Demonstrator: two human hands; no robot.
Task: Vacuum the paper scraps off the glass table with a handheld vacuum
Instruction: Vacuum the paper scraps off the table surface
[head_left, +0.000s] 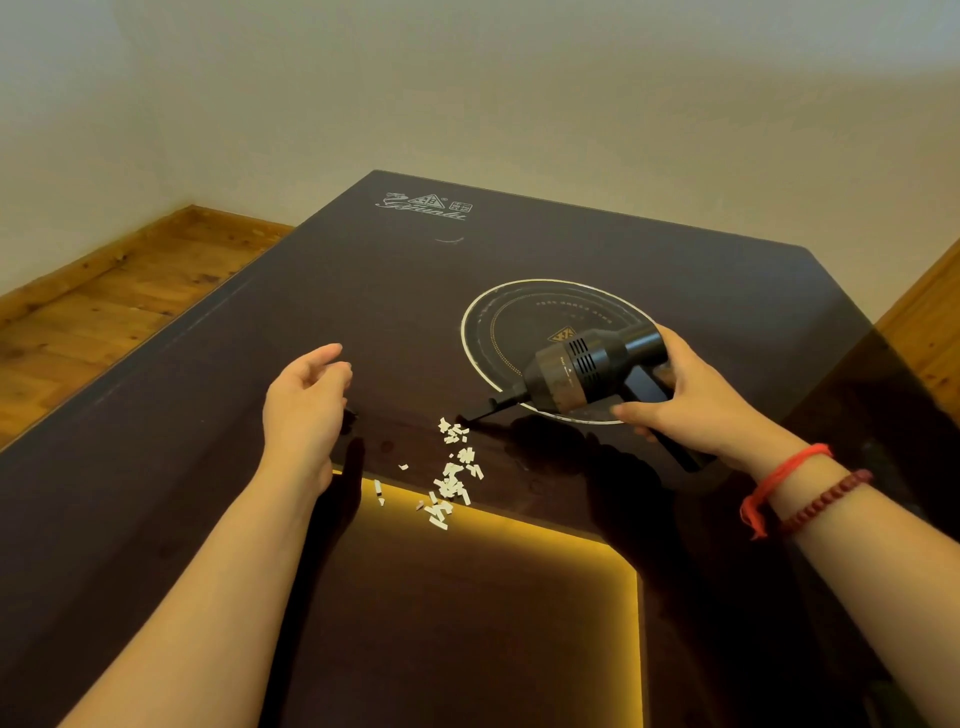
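Paper scraps (453, 475): one loose cluster, too many to count, centre frame on desk (208, 395). One vacuum (582, 371) held in right grip (685, 395), nozzle at cluster's upper edge. Left grip (306, 400) relaxed, empty.

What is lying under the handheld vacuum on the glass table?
Under the handheld vacuum lies the white ring printed on the glass table. Its body hides part of that ring. The paper scraps lie beyond the nozzle, not beneath it.

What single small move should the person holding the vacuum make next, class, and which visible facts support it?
Probably slide the handheld vacuum, gripped by the right hand, toward the body along the paper scraps. Its nozzle tip sits at the trail's far end, and the scraps still lie on the glass table.
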